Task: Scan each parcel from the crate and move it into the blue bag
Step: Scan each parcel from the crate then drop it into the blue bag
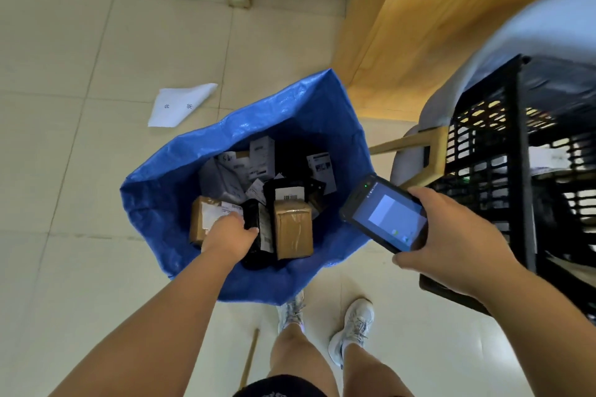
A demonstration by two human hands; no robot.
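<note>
On the floor tiles at far left we see a folded white paper (180, 105). Next comes the open blue bag (180, 177), standing on the floor with many parcels inside. Our left hand (230, 230) reaches into it, fingers curled round a black parcel (256, 219) that sits between two brown boxes, one of them (293, 229) just to its right. Further right, our right hand (451, 235) grips the handheld scanner (387, 214) with its screen lit, above the bag's edge. The black crate (516, 145) stands at far right.
</note>
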